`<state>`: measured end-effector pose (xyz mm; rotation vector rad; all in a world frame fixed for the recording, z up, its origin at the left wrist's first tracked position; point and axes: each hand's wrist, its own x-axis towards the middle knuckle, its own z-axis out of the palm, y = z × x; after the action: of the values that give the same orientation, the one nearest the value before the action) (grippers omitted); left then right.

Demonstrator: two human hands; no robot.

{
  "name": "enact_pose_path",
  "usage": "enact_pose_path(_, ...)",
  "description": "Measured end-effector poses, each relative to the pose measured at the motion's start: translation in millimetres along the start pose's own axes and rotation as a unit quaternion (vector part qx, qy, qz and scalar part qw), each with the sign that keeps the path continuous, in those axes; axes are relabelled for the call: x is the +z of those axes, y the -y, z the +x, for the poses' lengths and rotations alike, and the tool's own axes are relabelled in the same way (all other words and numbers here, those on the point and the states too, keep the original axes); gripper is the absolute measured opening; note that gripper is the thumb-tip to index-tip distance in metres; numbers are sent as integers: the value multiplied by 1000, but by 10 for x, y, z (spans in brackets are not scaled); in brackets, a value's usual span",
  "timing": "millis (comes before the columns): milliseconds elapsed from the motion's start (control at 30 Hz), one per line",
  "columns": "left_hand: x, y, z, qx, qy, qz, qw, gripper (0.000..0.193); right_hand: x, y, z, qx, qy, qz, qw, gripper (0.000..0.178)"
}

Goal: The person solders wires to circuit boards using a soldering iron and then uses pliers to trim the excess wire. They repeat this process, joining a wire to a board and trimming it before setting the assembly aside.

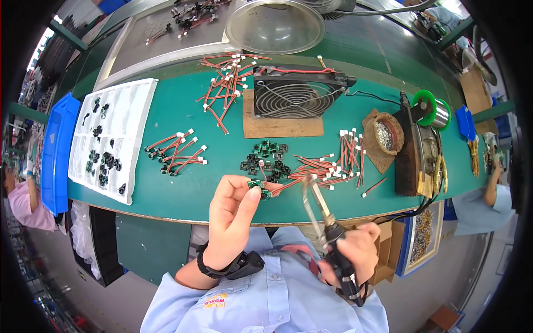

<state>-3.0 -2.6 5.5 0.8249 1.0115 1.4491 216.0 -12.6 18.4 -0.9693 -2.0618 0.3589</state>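
Note:
My left hand [233,213] pinches a small green circuit board [255,183] between thumb and fingers near the table's front edge. A red-and-white wire lead runs close by it. In my right hand [355,252] is a black-handled soldering iron [333,233], its metal tip pointing up and left, slightly blurred. Just beyond my left hand lies a pile of small black and green boards [266,158]. Red wire leads with white connectors [316,166] spread to the right of that pile.
A black fan [297,94] stands on a wooden board [283,127]. More wire leads lie left [175,152] and behind [227,83]. At left are a white tray [125,139] with boards and a blue bin [58,155]. Rightward sit a round dish [395,133] and a solder spool [438,114].

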Motion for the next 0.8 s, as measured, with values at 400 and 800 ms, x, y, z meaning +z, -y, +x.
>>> enact_pose_path(400,7,4,-8,39,-23,78,996,7,56,49,-10,-32,80,58,995,45)
enact_pose_path(800,-14,17,-15,43,-21,98,994,8,45,82,37,1,79,76,994,40)
